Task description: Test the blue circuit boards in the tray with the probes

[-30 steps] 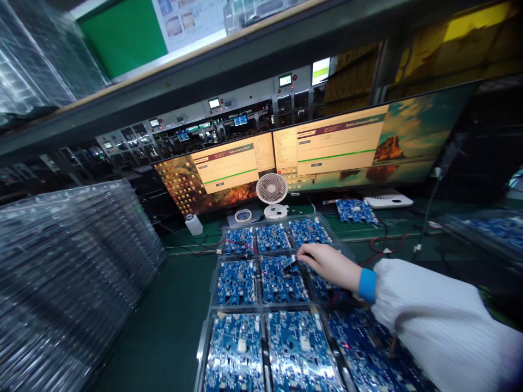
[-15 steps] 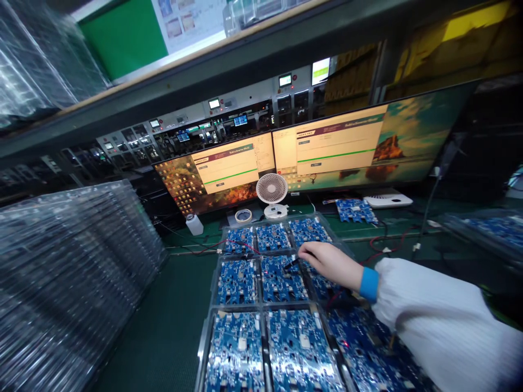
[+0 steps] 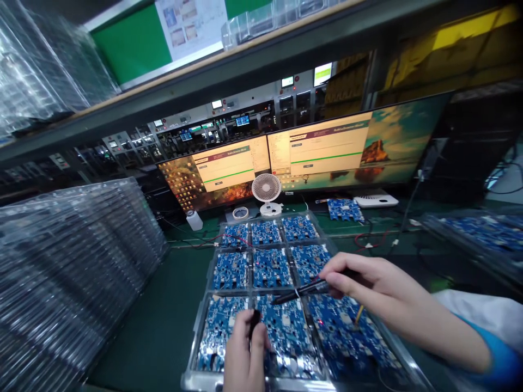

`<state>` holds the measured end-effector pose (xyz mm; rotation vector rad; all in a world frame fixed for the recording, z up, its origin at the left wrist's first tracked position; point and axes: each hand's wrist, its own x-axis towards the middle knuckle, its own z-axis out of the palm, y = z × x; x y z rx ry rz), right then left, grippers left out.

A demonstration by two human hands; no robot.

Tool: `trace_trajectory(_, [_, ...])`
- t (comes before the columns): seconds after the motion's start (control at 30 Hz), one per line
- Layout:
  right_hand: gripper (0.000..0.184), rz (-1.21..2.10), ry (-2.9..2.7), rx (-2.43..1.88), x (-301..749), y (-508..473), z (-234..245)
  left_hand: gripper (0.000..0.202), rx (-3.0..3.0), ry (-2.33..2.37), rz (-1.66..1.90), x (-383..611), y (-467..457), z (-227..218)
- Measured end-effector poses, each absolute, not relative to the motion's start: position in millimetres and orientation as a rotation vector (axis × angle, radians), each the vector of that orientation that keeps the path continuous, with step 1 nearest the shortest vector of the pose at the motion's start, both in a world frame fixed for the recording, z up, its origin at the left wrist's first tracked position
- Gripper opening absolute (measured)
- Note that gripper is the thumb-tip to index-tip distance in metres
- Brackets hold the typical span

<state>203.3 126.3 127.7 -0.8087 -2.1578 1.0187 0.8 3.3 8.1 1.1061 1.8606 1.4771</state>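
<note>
- Your right hand [image 3: 368, 286] comes in from the right, with the fingers closed together around a thin black probe [image 3: 300, 292].
- The probe lies almost flat, and its tip points to the left, over the gap between the middle row and the near row of boards.
- Your left hand [image 3: 243, 356] is at the near edge of the scene. Its fingers are pinched on a second black probe [image 3: 254, 321], which stands nearly upright.
- The tip of this second probe is on or just above the near row, between the near left board [image 3: 216, 337] and the near middle board [image 3: 286, 332]; I cannot tell if it touches.
- The blue circuit boards sit in a clear plastic tray [image 3: 202, 321] with three rows of three pockets, one board in each pocket.
- The tray rests on a green mat [image 3: 163, 326].
- At the left, a big stack of empty clear trays [image 3: 69, 272] leans, well apart from your hands.
- Beyond the tray, at the far side, stand a small white fan [image 3: 266, 190], a roll of tape [image 3: 240, 212] and a small white bottle [image 3: 193, 220].
- Behind them two monitors [image 3: 327, 149] show windows with green bars.
- One more blue board [image 3: 344, 209] lies far right of the fan, near a flat white device [image 3: 376, 200].
</note>
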Motion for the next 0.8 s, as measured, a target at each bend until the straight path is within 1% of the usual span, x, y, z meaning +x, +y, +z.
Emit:
trace_trajectory(0.1, [0.035,1.032,-2.121,-0.815,214.2,115.2,128.8,0.044,1.248,1.927,1.413,4.5,5.3,25.7])
trace_trajectory(0.2, [0.036,1.042,-2.106,-0.827,222.7,111.5,126.2,0.044,1.29,1.965,1.364,11.2,1.9,32.7])
trace_trajectory(0.37, [0.035,1.077,-2.14,-0.811,232.6,108.7,115.9,0.041,1.37,1.922,1.333,26.9,-5.0,40.4])
trace_trajectory(0.47, [0.034,1.065,-2.204,-0.795,237.8,102.5,106.6,0.042,1.431,1.846,1.247,33.9,-9.8,44.9])
trace_trajectory(0.63, [0.029,1.016,-2.311,-0.69,248.3,83.4,93.2,0.051,1.414,1.498,0.99,37.0,-7.4,38.3])
trace_trajectory(0.73, [0.027,0.961,-2.31,-0.706,256.5,74.0,90.4,0.056,1.191,1.181,0.939,39.7,-1.3,27.7])
trace_trajectory(0.8, [0.028,0.984,-2.331,-0.65,262.2,70.9,90.1,0.057,1.049,1.029,0.883,43.7,0.0,23.1])
